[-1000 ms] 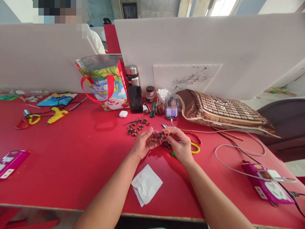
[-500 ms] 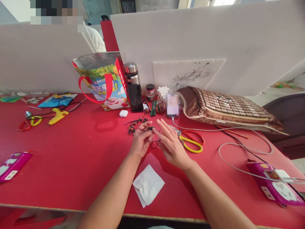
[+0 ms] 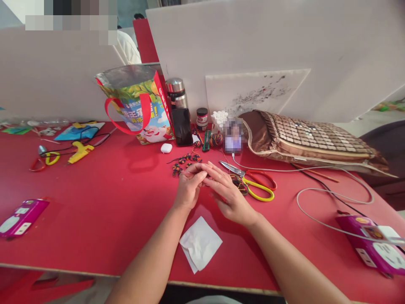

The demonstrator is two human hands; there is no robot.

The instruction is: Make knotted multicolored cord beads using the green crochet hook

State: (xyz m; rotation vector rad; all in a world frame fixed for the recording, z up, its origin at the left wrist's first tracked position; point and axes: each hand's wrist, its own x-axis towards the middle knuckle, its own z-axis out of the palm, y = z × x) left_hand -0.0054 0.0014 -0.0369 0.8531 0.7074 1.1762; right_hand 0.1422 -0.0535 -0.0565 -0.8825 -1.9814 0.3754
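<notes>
Above the red table, my left hand and my right hand meet at the fingertips. Both pinch a small dark knotted cord, now almost wholly covered by the fingers. Just beyond my left hand lie multicoloured knotted cord pieces. Scissors with red and yellow handles rest to the right of my right hand, blades pointing away to the left. A bundle of multicoloured cord lies between that hand and the scissors. Nearer to me, a folded white tissue lies between my forearms.
A printed bag, a steel flask, a black phone and a lit phone on a cable stand at the back. A tile-patterned cushion is at right. Power strips and a yellow glue gun lie at the sides.
My fingers have closed together over the knotted cord, which showed between them before. The right fingers have moved in against the left fingertips. The view has shifted slightly.
</notes>
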